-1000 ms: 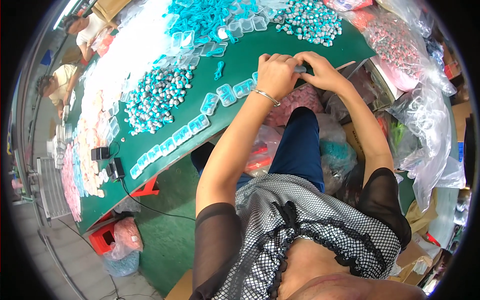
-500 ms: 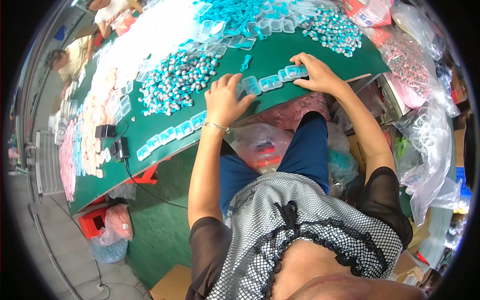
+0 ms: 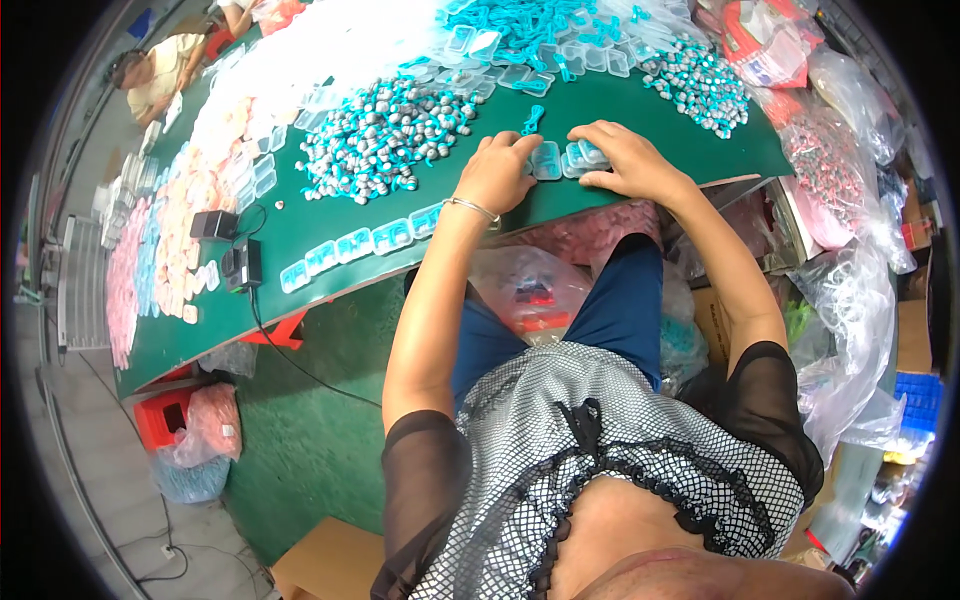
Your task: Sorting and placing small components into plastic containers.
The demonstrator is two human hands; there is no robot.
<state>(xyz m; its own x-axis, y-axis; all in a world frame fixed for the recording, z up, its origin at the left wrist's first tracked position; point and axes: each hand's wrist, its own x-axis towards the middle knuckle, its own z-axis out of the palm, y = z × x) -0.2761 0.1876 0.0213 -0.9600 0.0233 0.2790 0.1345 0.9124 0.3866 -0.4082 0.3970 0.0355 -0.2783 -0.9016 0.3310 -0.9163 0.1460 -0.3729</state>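
My right hand (image 3: 635, 165) grips a few small clear plastic boxes (image 3: 583, 157) bunched together, with the thumb on their near side and the fingers on the far side. Just left of them lies another clear box (image 3: 545, 161) with blue-green content. My left hand (image 3: 497, 178) closes on its left edge, fingers curled at the far side and thumb at the near side. Anything beneath the left palm is hidden. From my left wrist, a row of similar boxes (image 3: 392, 236) runs leftward along the table's front edge. A loose turquoise cord bundle (image 3: 533, 120) lies beyond my hands.
On the green table (image 3: 600, 100) are a heap of grey-and-turquoise pieces (image 3: 390, 135), turquoise cords (image 3: 530, 30) and a smaller pile (image 3: 700, 85). Black adapters (image 3: 240, 264) with a cable lie left. Plastic bags (image 3: 840, 150) crowd the right. Another person (image 3: 165, 75) sits far left.
Both hands have come closer together, the left one shifting right. The boxes at my right hand are now bunched more tightly. The whole view has shifted slightly.
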